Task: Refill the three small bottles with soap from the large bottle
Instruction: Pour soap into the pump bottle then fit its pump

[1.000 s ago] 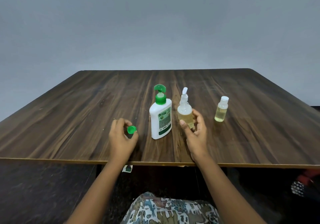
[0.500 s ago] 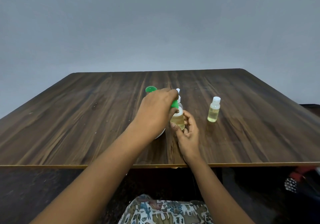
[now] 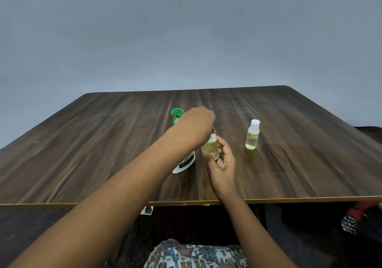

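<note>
On the table (image 3: 82, 154) we find the large bottle (image 3: 185, 164) left of centre, partly behind the left forearm. Just to its right, the right hand (image 3: 223, 164) holds a small bottle (image 3: 210, 148), and the left hand (image 3: 196, 125) sits over its top. The second small bottle (image 3: 252, 135) stands apart, farther right.

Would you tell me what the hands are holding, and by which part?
Right hand holds the small bottle by its body; left hand covers its top, grip hidden.

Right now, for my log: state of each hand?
Left hand: fingers hidden over the small bottle; cannot tell.
Right hand: holding the small bottle.
</note>
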A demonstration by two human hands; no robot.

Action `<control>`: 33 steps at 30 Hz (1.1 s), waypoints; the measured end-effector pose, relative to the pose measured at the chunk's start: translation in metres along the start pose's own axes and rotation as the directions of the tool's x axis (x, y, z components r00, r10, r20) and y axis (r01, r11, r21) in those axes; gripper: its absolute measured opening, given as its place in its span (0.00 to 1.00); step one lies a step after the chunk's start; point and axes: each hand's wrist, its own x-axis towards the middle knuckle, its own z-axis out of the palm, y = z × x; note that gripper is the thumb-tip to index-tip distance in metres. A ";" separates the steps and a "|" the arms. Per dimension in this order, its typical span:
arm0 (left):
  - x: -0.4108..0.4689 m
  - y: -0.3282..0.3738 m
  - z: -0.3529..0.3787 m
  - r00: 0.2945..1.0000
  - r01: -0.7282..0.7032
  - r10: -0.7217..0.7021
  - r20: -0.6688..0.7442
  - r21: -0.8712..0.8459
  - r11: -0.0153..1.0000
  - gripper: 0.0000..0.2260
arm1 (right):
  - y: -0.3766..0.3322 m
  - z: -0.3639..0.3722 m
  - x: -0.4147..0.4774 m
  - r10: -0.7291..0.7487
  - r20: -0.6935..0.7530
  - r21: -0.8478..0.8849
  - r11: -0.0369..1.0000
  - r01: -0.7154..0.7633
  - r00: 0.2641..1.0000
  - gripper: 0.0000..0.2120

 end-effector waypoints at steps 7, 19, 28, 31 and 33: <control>0.011 -0.004 -0.014 0.969 -0.214 0.217 0.115 -0.043 0.976 0.18 | 0.002 -0.004 0.003 0.028 -0.059 0.013 1.000 -0.027 0.998 0.23; 0.007 0.000 -0.008 0.987 -0.149 0.149 0.052 0.001 0.989 0.21 | -0.001 -0.004 0.002 0.036 -0.090 0.003 0.999 -0.036 0.995 0.21; 0.011 0.001 -0.007 0.991 -0.126 0.127 0.047 -0.020 0.992 0.10 | -0.005 -0.004 0.001 0.034 -0.126 0.040 0.999 -0.029 0.991 0.21; 0.013 0.002 -0.005 0.978 -0.180 0.189 0.090 -0.093 0.979 0.09 | -0.007 -0.004 0.000 0.047 -0.144 0.058 0.998 -0.039 0.988 0.22; 0.011 0.004 -0.007 0.984 -0.157 0.164 0.071 -0.090 0.983 0.13 | -0.009 -0.004 0.001 0.055 -0.157 0.057 0.997 -0.047 0.986 0.22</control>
